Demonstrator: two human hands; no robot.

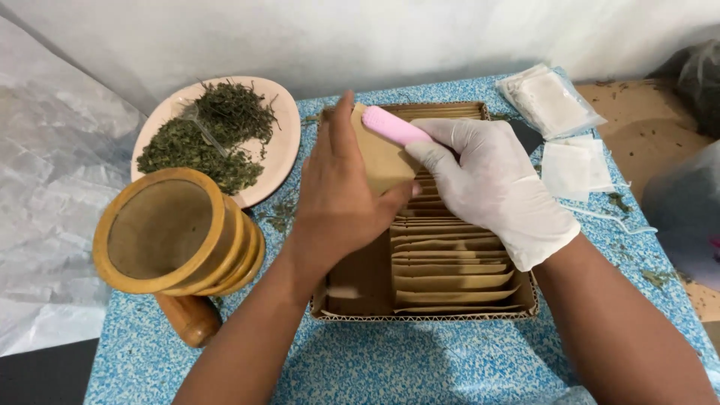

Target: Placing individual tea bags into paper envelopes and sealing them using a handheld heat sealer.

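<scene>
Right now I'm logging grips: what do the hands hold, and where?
Left hand pinches a brown paper envelope at its lower edge. Gloved right hand grips a pink tool by its lower end.

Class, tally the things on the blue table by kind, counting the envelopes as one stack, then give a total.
Pink plate of dried herbs: 1
Wooden mortar: 1
Wooden pestle: 1
Cardboard box: 1
Envelope stack: 1
Pink tool: 1
White sachet piles: 2
Total: 8

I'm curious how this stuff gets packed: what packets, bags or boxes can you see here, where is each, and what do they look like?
Cardboard box: table centre, shallow, brown, holding a row of envelopes.
Brown paper envelopes: upright in the box, flat, tan.
Clear plastic bag: upper right, holding white sachets.
Loose white sachets: right of the box, square, white.
No signs or screens.
</scene>
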